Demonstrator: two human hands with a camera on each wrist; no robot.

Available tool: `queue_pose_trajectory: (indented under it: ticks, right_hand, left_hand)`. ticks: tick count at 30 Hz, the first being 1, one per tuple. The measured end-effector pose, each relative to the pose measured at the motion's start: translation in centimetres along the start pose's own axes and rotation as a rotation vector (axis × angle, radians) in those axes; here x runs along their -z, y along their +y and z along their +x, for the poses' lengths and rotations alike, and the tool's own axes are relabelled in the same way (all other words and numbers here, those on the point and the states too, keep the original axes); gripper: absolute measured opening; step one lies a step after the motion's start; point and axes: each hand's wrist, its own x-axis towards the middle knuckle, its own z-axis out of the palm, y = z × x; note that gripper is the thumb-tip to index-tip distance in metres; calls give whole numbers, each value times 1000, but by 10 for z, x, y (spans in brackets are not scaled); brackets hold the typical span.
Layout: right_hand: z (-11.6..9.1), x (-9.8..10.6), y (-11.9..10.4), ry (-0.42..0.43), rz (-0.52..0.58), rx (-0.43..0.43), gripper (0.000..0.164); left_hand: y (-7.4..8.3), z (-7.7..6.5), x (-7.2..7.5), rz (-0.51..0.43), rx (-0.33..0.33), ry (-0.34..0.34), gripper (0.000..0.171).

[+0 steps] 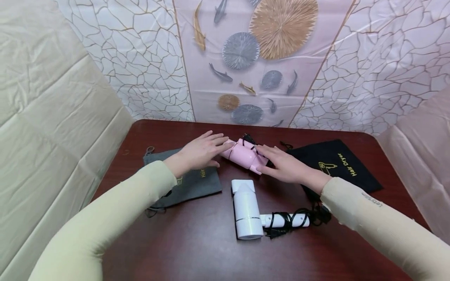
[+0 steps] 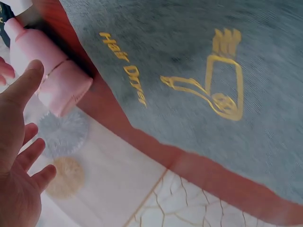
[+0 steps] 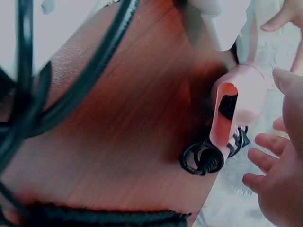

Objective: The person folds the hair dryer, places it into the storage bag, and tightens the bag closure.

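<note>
A pink hair dryer (image 1: 243, 155) lies at the back middle of the table, its black cord bundled by the handle. My left hand (image 1: 201, 151) reaches over its left end with fingers extended; whether the fingertips touch it I cannot tell. At its other end, my right hand (image 1: 285, 166) hovers with spread fingers, and the right wrist view shows a gap between these fingers and the pink dryer (image 3: 248, 92). Nearer the front lies a white hair dryer (image 1: 247, 207), its handle pointing right with a black cord wound round it.
Under my left forearm lies a grey drawstring pouch (image 1: 207, 187) marked with gold print. A black pouch (image 1: 351, 173) reading "Hair Dryer" lies at the right, partly beneath my right wrist. Patterned cloth (image 1: 242, 89) hangs behind the dark red table (image 1: 168, 249).
</note>
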Motion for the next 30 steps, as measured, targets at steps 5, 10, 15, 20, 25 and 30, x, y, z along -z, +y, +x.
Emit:
queue_pose_trajectory:
  ticks: [5, 10, 15, 20, 25, 30]
  right_hand:
    - [14, -7, -2, 22, -83, 98, 76]
    - [24, -13, -4, 52, -165, 187, 76]
    - [33, -18, -4, 61, -203, 198, 78]
    - [40, -20, -5, 44, -198, 198, 84]
    - [47, -24, -1, 36, -218, 214, 86]
    - [51, -27, 1, 24, -239, 213, 92]
  left_hand:
    - [-4, -22, 9, 25, 10, -17, 88]
    - [-6, -49, 11, 35, 11, -32, 87]
    - [-10, -76, 6, 32, 13, -43, 82]
    - [-16, -102, -2, 12, 27, -19, 78]
    - [-21, -126, -5, 13, 72, -38, 72]
    - [-26, -144, -4, 23, 135, -88, 69]
